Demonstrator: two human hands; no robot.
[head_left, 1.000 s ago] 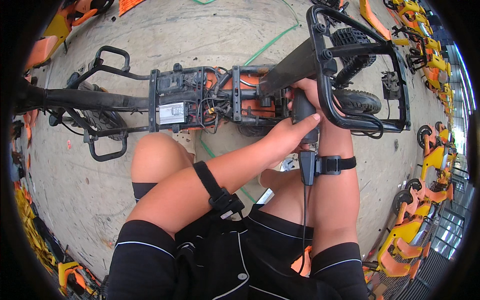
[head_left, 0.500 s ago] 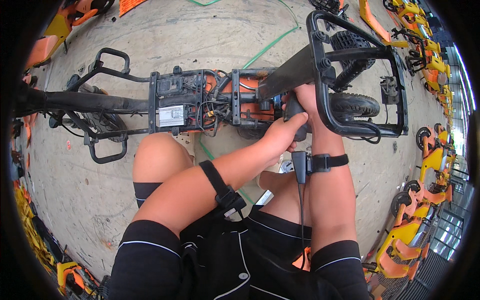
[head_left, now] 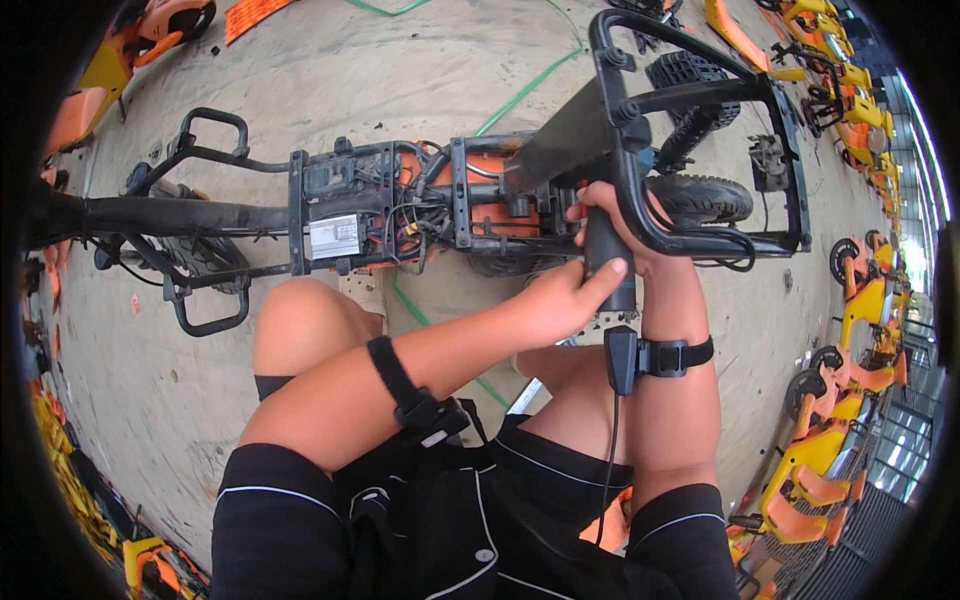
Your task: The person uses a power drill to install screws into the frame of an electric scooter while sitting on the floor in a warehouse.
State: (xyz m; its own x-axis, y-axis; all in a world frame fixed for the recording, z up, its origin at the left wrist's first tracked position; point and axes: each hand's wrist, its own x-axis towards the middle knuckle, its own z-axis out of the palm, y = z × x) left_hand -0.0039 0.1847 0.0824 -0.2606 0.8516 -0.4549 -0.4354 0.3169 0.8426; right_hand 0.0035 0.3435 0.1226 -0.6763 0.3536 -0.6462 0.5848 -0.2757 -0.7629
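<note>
My right hand (head_left: pixel 618 222) grips a black cylindrical power tool (head_left: pixel 607 270) with red and teal accents, beside the frame's right end. My left hand (head_left: pixel 575 298) is closed round the tool's lower body, thumb over it; some of its fingers are hidden. The tool points into the dark vehicle frame (head_left: pixel 228 214), which lies across the floor in front of me. The frame carries a silver box (head_left: pixel 335 236), wiring (head_left: pixel 410 225), orange panels (head_left: pixel 494 217), a black flat post (head_left: pixel 556 130) and a tubular rack (head_left: pixel 770 243) over the rear wheel (head_left: pixel 700 197).
Several yellow and orange scooters (head_left: pixel 800 480) line the right side, with more at the upper left (head_left: pixel 100 70) and lower left. A green strap (head_left: pixel 510 105) lies on the concrete floor (head_left: pixel 390 90). My bare knee (head_left: pixel 295 320) is below the vehicle frame.
Over the last half second both hands and the tool moved down toward me, showing more of the tool's red and teal parts. The vehicle frame appears slightly higher and further left in view.
</note>
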